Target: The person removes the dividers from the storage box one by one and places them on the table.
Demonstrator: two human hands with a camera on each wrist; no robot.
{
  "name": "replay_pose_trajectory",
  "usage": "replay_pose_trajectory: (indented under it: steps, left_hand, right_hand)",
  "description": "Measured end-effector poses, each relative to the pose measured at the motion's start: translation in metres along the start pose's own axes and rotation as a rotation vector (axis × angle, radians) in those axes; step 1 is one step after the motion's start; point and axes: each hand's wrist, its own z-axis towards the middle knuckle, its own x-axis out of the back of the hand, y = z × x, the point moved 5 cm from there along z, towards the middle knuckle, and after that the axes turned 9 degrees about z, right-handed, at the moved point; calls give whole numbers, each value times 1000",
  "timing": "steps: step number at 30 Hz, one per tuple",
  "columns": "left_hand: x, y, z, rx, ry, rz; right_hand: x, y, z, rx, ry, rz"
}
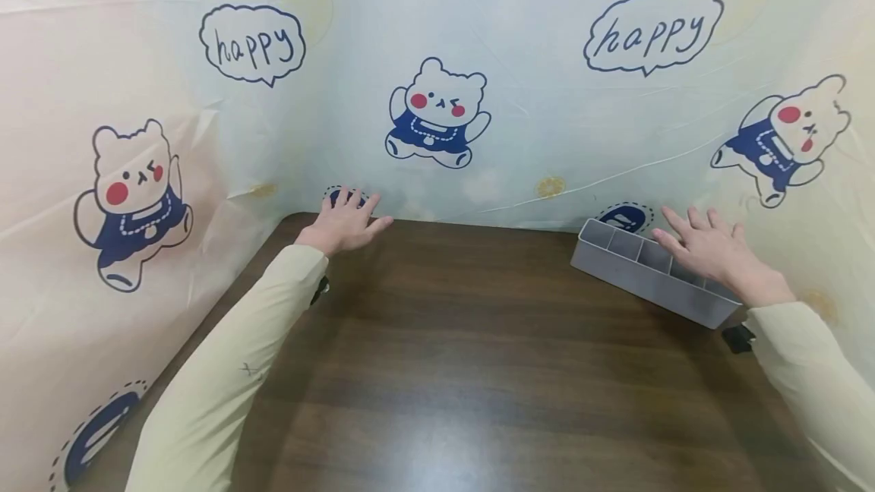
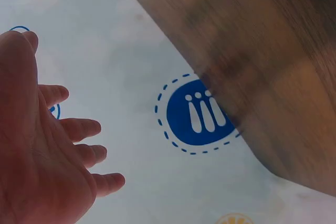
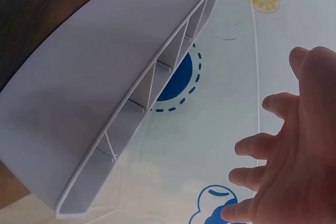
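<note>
My left hand (image 1: pixel 342 225) is held out near the table's far left corner, fingers spread and holding nothing. In the left wrist view the same hand (image 2: pixel 47 150) shows its palm side, apart from the table edge. My right hand (image 1: pixel 714 253) hovers above a long grey divided box (image 1: pixel 642 287), its fingers spread too. The right wrist view has that hand (image 3: pixel 299 150) at the right, with a gap between it and the grey box (image 3: pixel 105 61). Thin dividers split the box into several compartments; those that show look bare, and the hand hides part of them in the head view.
A brown wood-grain table (image 1: pixel 424 348) lies below both hands. Behind it and at the sides hangs a pale curtain (image 1: pixel 519 127) printed with bears and "happy" bubbles. The box stands at the far right, close to the curtain.
</note>
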Motion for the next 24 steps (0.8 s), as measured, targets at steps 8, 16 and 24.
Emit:
replay_pose_trajectory:
  steps: [8,16,24]
  left_hand:
    - [1,14,1,-23,2,-21]
    - [-4,24,6,-39,-12,-45]
    - [-15,36,8,-58,-11,-58]
  right_hand:
    - [-2,7,-7,-8,34,72]
    - [-4,12,-16,-15,75,136]
    - [-6,21,-20,15,151,152]
